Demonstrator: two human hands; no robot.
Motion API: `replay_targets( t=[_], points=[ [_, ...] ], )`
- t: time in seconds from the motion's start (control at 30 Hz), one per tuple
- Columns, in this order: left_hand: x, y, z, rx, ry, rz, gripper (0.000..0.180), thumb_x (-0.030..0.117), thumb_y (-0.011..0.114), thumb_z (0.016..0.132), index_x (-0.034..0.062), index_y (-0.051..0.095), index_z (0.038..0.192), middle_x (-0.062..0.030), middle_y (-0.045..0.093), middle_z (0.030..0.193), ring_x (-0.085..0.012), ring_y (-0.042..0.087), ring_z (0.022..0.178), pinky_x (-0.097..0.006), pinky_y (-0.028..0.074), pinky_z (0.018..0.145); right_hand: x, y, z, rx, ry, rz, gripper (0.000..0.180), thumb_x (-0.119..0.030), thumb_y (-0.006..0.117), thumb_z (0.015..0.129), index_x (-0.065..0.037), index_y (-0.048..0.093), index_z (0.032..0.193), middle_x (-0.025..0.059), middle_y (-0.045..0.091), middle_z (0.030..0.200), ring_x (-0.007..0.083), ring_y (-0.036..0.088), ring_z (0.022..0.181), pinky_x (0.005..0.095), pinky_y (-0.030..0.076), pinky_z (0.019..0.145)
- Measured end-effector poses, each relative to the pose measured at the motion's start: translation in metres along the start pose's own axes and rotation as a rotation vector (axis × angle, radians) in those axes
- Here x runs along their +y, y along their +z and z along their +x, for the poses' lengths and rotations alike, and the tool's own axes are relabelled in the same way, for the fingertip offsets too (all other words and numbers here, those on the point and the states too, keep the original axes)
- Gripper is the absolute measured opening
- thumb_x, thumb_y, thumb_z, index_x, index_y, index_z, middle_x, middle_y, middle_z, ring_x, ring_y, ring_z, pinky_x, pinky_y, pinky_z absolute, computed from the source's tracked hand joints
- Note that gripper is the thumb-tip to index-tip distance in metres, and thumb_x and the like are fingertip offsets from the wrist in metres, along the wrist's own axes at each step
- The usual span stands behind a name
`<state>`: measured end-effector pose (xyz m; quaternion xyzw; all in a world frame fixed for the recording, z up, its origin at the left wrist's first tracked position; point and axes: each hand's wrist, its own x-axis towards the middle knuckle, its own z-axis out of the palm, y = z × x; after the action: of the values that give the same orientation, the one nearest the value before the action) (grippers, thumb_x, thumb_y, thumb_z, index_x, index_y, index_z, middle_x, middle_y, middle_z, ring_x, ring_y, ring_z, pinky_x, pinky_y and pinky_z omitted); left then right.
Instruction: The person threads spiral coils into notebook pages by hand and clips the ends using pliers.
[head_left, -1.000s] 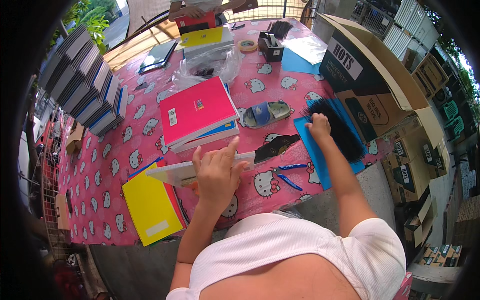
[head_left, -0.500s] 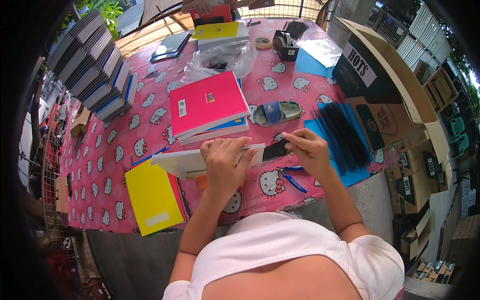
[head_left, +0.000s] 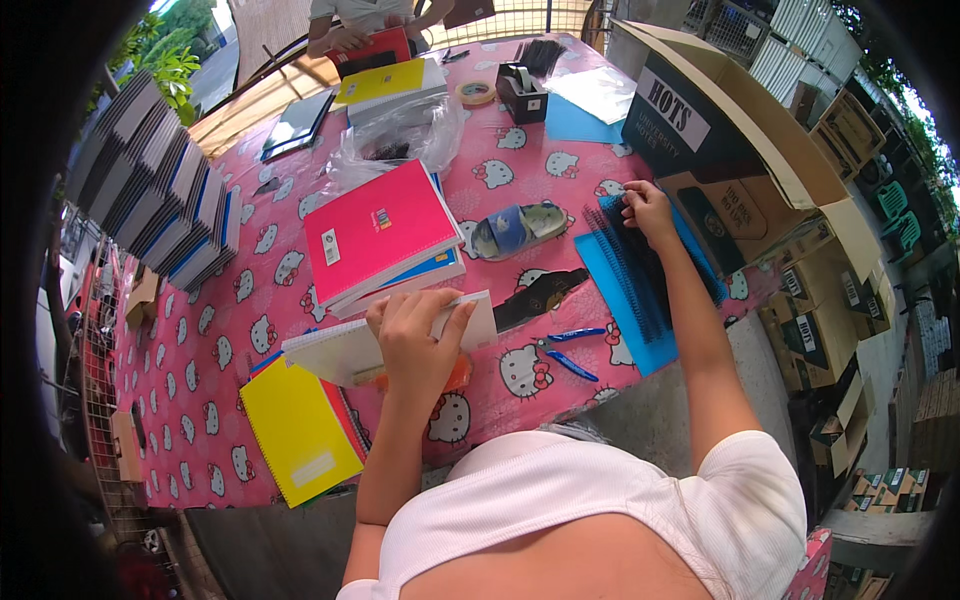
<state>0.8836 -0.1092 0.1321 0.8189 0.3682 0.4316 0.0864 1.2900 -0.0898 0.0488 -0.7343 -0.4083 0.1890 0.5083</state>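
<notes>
My left hand (head_left: 412, 335) grips the top edge of a white block of notebook pages (head_left: 328, 352), which stands tilted on its long edge. An orange object (head_left: 459, 374) shows partly behind that wrist. At the right, the fingers of my right hand (head_left: 650, 213) are pinched at the upper end of a heap of black spiral binding coils (head_left: 640, 285). The coils lie on blue sheets (head_left: 655, 357). Between my hands are a black strip (head_left: 540, 299) and blue-handled pliers (head_left: 570, 357). Beyond them lies a slide sandal (head_left: 520, 231).
Pink-covered notebooks (head_left: 375, 240) are stacked ahead, and yellow spiral notebooks (head_left: 300, 430) lie at the near left. A tall notebook stack (head_left: 150, 190) stands far left. A large carton (head_left: 740, 120) borders the right side. Across the table, another person holds a red notebook (head_left: 376, 50).
My right hand has moved right and away from the page block to the coil heap. The black strip now lies in full view. My left hand still holds the pages; the view has shifted.
</notes>
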Motion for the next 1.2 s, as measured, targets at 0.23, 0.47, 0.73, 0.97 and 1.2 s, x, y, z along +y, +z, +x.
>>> replay_targets(
  t=[0.23, 0.47, 0.73, 0.97, 1.2],
  points=[
    [-0.014, -0.011, 0.007, 0.008, 0.008, -0.015, 0.019, 0.028, 0.071, 0.079, 0.0102, 0.069, 0.085, -0.0032, 0.067, 0.08, -0.0202, 0.058, 0.079, -0.037, 0.031, 0.086, -0.066, -0.031, -0.065, -0.173, 0.192, 0.513, 0.015, -0.012, 0.056, 0.092, -0.002, 0.06, 0.102, 0.0046, 0.061, 0.08, 0.0095, 0.055, 0.059, 0.0202, 0.039, 0.043],
    [-0.04, -0.046, -0.001, -0.009, 0.014, 0.003, 0.018, 0.028, 0.07, 0.08, 0.0112, 0.07, 0.088, -0.0029, 0.067, 0.081, -0.0201, 0.058, 0.08, -0.037, 0.031, 0.087, -0.135, -0.032, -0.128, -0.288, 0.185, 0.716, 0.027, -0.027, 0.052, 0.096, -0.003, 0.057, 0.108, 0.0042, 0.059, 0.076, 0.0069, 0.049, 0.054, 0.0187, 0.035, 0.042],
    [-0.038, -0.038, 0.005, -0.004, 0.047, 0.008, 0.017, 0.026, 0.071, 0.079, 0.0107, 0.07, 0.087, -0.0036, 0.067, 0.081, -0.0204, 0.059, 0.081, -0.036, 0.032, 0.087, -0.071, -0.015, -0.092, 0.309, -0.24, 0.45, 0.029, -0.015, 0.058, 0.094, -0.003, 0.046, 0.117, 0.0028, 0.053, 0.09, 0.0085, 0.048, 0.067, 0.0245, 0.044, 0.057],
    [-0.012, 0.008, 0.004, 0.011, 0.03, 0.063, 0.017, 0.025, 0.071, 0.079, 0.0102, 0.071, 0.088, -0.0037, 0.068, 0.083, -0.0202, 0.06, 0.082, -0.035, 0.032, 0.087, -0.066, -0.06, -0.079, 0.192, -0.099, 0.628, 0.019, -0.006, 0.059, 0.091, 0.002, 0.06, 0.108, 0.0069, 0.061, 0.09, 0.0093, 0.051, 0.066, 0.0233, 0.044, 0.057],
    [-0.012, -0.013, 0.013, 0.039, 0.052, 0.172, 0.018, 0.025, 0.072, 0.079, 0.0096, 0.071, 0.089, -0.0037, 0.069, 0.084, -0.0192, 0.06, 0.083, -0.035, 0.032, 0.087, -0.073, -0.041, -0.067, 0.082, -0.275, 0.638, 0.026, -0.014, 0.058, 0.093, -0.001, 0.06, 0.115, 0.0047, 0.061, 0.086, 0.0092, 0.054, 0.071, 0.0231, 0.046, 0.058]
  ],
)
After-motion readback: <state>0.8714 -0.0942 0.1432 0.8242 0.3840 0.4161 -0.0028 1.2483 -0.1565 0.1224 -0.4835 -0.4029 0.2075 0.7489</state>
